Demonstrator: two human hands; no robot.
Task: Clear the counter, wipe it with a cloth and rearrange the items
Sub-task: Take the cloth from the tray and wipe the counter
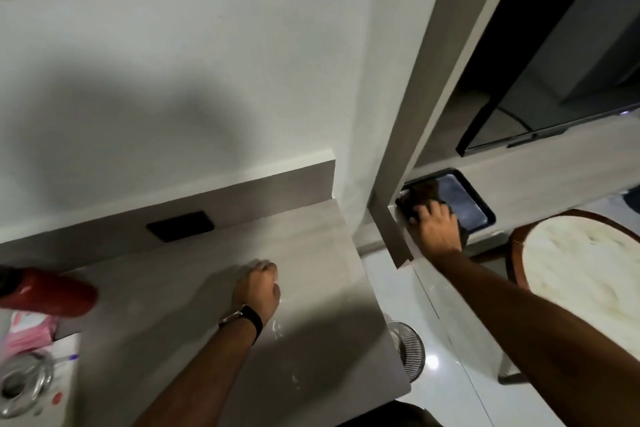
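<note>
While your right hand reaches across the gap to the shelf under the dark screen, its fingers are spread over a dark cloth that lies bunched on the near left corner of a black tray; whether they pinch the cloth or only press on it cannot be told. Your left hand, a black watch on its wrist, rests on the pale desk with its fingers curled into a loose fist, nothing visible inside them. The desk around it is bare, with faint smears near the wrist. At the desk's left end lie a red bottle on its side, a pink packet and a glass ashtray. A black socket plate sits in the upstand behind. Right of the desk stand a round-seated chair and a wire bin on the floor.
</note>
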